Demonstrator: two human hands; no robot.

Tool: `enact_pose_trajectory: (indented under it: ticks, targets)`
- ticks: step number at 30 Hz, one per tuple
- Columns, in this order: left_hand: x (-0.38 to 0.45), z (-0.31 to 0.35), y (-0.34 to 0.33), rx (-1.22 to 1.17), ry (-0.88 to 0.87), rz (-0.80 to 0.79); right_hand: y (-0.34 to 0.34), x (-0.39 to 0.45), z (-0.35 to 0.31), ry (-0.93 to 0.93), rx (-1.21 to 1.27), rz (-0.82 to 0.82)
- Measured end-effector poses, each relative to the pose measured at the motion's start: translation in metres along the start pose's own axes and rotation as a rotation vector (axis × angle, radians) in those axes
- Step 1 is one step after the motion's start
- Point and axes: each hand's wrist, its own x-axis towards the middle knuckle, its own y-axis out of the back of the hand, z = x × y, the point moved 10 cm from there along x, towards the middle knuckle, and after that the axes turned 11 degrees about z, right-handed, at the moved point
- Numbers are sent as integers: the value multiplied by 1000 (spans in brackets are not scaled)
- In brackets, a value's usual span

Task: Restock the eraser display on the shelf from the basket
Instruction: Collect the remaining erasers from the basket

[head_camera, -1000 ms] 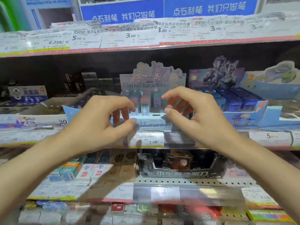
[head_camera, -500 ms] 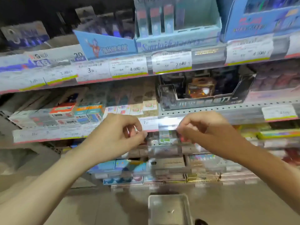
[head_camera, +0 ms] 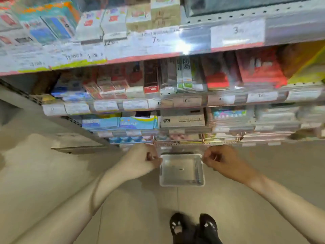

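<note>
Both hands' fingers curl at the basket [head_camera: 182, 170] rim: left hand [head_camera: 142, 160], right hand [head_camera: 222, 160]. Whether they grip is unclear; a loose hold could tip the basket.

1. One view only: a wide-angle camera worn on the person's head.
2. It faces forward and steeply downward, onto the floor [head_camera: 52, 173] directly in front of the person.
3. The shelf [head_camera: 158, 55] tiers fill the upper half at close range, their edges bowed by the lens.
4. The basket [head_camera: 182, 184] lies near centre, below the camera.
5. Both forearms enter from the bottom corners; the shoes [head_camera: 193, 226] show at the bottom edge.
6. There is no second view.
</note>
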Motion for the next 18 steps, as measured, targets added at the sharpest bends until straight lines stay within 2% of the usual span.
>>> enact_pose_trajectory:
  ticks: [4, 7, 13, 18]
  targets:
    - [4, -51, -79, -55, 129, -71, -44, 10, 92, -103, -176, -50]
    - [12, -88, -138, -73, 215, -103, -78, 21, 154, -112, -266, -82]
    - [50, -166, -249, -26, 294, -118, -157, 52, 258, -201, -282, -174]
    - [72, -232, -352, -54, 366, -156, -230, 96, 341, -158, -295, -181]
